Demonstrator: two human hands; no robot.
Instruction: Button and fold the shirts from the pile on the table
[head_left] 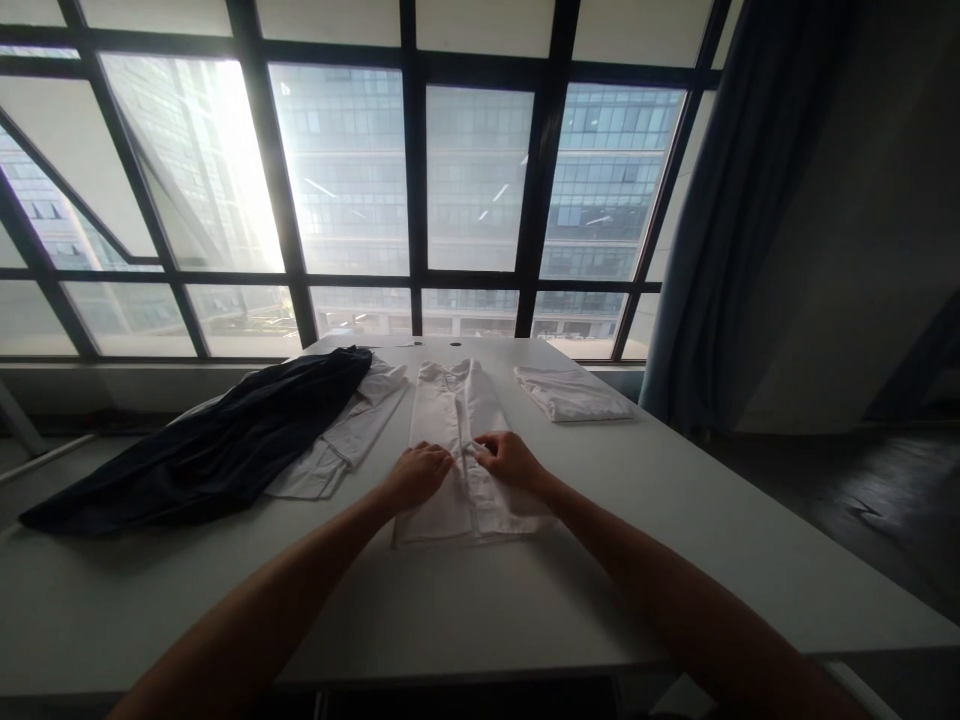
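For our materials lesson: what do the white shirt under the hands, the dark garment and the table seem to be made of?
White shirt: thin woven cloth, probably cotton, matte; it creases and folds flat. Dark garment: soft navy fabric, matte; it drapes in loose folds. Table: smooth, hard white top, perhaps laminate, with faint sheen from the window.

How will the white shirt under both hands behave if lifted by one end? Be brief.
The white shirt lies flat in a narrow folded strip, so it is probably floppy and would droop and unfold. It looks thin, likely light. Both the left hand and right hand press it.
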